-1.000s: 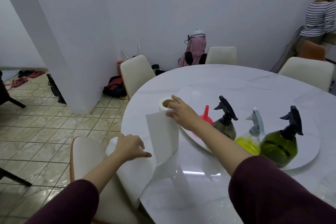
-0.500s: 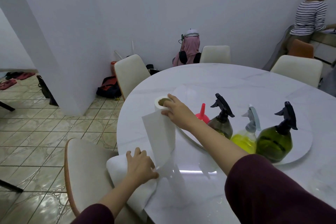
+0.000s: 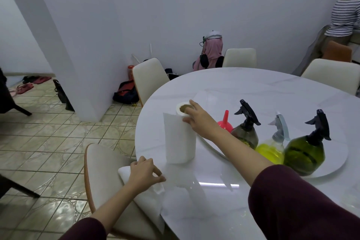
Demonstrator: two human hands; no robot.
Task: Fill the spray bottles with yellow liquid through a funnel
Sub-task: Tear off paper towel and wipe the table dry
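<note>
The left hand [image 3: 145, 173] has pulled its sheet of paper towel [image 3: 150, 198] free of the roll [image 3: 180, 136]; a second ago the sheet still hung joined to it. The sheet now lies over the table edge [image 3: 155, 187], pinched by thumb and fingers, nearer the body.

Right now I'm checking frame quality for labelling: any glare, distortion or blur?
Head view: a bright glare streak lies on the glossy table, wide-angle bending curves the pillar, and the torn paper towel looks slightly smeared.
</note>
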